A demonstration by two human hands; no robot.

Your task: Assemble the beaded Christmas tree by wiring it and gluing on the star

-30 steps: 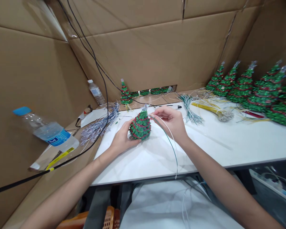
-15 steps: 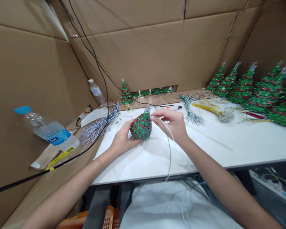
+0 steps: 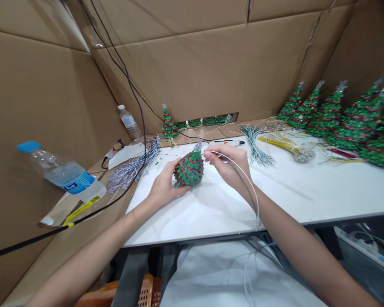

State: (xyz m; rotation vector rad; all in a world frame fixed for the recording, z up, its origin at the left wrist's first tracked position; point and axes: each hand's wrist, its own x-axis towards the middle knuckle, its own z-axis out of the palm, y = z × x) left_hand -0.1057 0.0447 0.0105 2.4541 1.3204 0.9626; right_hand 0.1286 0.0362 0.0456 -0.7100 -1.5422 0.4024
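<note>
My left hand [image 3: 166, 182] wraps round a small green Christmas tree ornament [image 3: 189, 169] with red garland and a clear star on top, tilted slightly to the right above the white tabletop. Just right of the tree's upper part, my right hand [image 3: 229, 161] pinches a thin pair of wires [image 3: 247, 180], one white and one green. They arc over the wrist and hang down past the table's front edge. Whether the wire ends touch the tree is too small to tell.
Bundles of purple-tipped wires [image 3: 131, 168], green wires [image 3: 259, 147] and yellow wires [image 3: 284, 148] lie on the table. Several finished trees [image 3: 336, 111] stand at right, another tree [image 3: 168, 123] at the back. A water bottle [image 3: 67, 172] and a black cable [image 3: 137, 102] are at left.
The wires in my right hand have swung right, from hanging in front of the hand to lying over the wrist. My right hand has shifted slightly right; the left still holds the tree.
</note>
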